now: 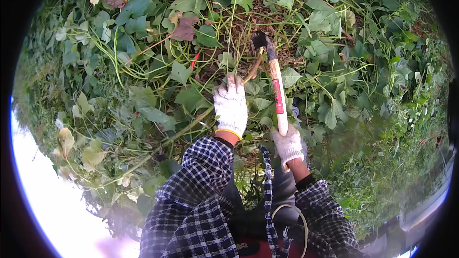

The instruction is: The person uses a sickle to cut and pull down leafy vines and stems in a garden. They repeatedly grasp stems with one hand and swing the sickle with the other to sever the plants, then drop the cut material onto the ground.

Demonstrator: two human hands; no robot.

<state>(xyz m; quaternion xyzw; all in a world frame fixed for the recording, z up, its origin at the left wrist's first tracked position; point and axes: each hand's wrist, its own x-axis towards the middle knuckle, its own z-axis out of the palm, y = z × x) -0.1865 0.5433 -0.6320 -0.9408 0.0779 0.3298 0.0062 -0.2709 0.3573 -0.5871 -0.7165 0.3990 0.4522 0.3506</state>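
Note:
My right hand [288, 144], in a white knit glove, grips the lower end of a short hoe's wooden handle [280, 96], which bears a red label. The hoe's dark metal head [261, 40] is up at the far end, over dry stalks and soil. To the left of the handle, my left hand [230, 105], also in a white glove with a yellow cuff edge, reaches palm down into leafy vines; its fingertips are at thin green stems beside a brown woody stem [255, 67]. Whether the fingers are closed on a stem cannot be told.
Dense green vines with lobed leaves [324, 18] spread all around. A thick stem [190, 125] runs down to the left from near my left hand. Dry brown litter [287, 57] lies by the hoe head. A checked cloth strap [268, 186] hangs between my arms, above my legs.

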